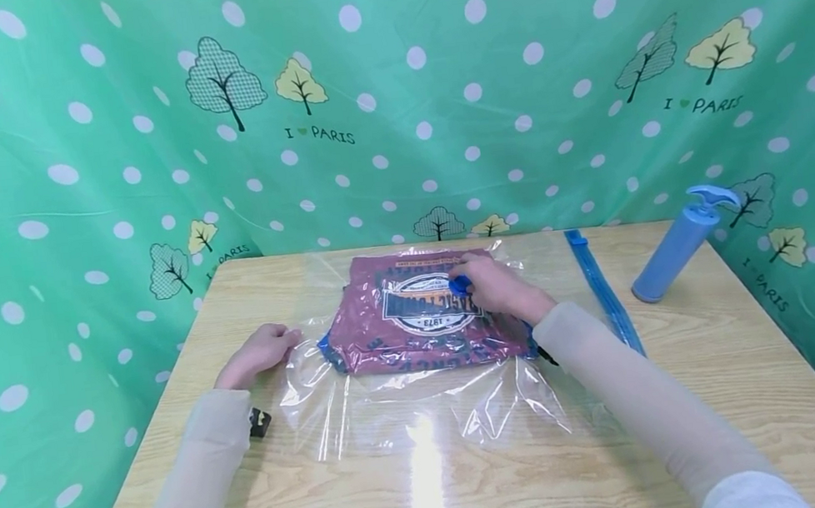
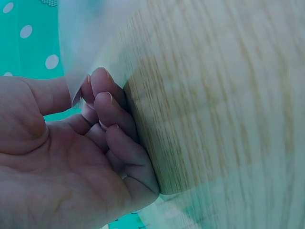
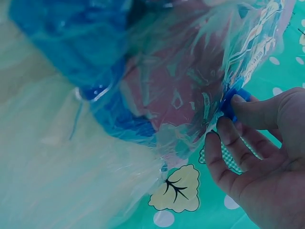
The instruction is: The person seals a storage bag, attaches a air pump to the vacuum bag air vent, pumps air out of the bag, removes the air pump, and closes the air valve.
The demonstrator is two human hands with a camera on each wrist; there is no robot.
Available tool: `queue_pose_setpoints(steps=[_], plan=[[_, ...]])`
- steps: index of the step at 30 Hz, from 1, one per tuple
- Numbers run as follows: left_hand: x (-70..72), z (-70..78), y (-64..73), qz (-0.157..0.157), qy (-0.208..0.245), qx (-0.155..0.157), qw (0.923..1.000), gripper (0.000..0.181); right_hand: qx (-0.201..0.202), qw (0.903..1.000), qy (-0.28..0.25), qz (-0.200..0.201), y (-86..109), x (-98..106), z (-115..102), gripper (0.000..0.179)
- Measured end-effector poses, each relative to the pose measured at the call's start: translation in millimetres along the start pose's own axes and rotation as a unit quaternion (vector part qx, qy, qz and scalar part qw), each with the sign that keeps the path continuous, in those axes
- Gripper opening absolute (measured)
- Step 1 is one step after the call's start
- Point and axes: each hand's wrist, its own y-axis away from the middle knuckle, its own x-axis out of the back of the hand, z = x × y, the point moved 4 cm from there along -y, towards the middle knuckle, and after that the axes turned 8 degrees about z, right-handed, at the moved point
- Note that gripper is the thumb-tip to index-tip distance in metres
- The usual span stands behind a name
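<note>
A clear plastic vacuum storage bag point(image 1: 389, 419) lies flat on the table, with a folded maroon printed garment point(image 1: 362, 318) and something blue inside. My left hand point(image 1: 262, 350) pinches the bag's left edge between thumb and curled fingers; the left wrist view shows the film point(image 2: 75, 90) caught there. Over the garment, my right hand point(image 1: 497, 284) grips the blue valve cap point(image 1: 460, 285) on the bag's top. In the right wrist view, thumb and fingertips hold that cap point(image 3: 232, 102), and a blue cloth point(image 3: 71, 43) shows through the plastic.
A blue hand pump point(image 1: 675, 253) stands tilted on the right of the wooden table point(image 1: 741, 400). The bag's blue zip strip point(image 1: 604, 290) runs along its right side, with a slider at the far end. A green dotted curtain point(image 1: 396, 155) hangs behind and at both sides.
</note>
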Motion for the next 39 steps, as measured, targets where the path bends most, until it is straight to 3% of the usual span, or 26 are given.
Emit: queue_pose_setpoints(steps=[11,18,30,39], plan=[[0.1,0.0,-0.3,-0.002,0.005,-0.001,1.0,0.038,0.024,0.9994,0.025,-0.006,-2.0,1,-2,0.056],[-0.4,0.2,-0.2,0.001,0.0,-0.005,1.0,0.038,0.009,0.9993,0.034,-0.016,-4.3,2,-2,0.041],[-1.2,1.6,0.7,-0.001,0.01,0.002,1.0,0.039,-0.021,0.9986,0.048,0.007,-4.0,-1,-2,0.029],[-1.1,-2.6,-1.2,0.001,0.004,0.0,1.0,0.038,-0.003,0.9976,0.066,-0.019,-4.5,1,-10,0.053]])
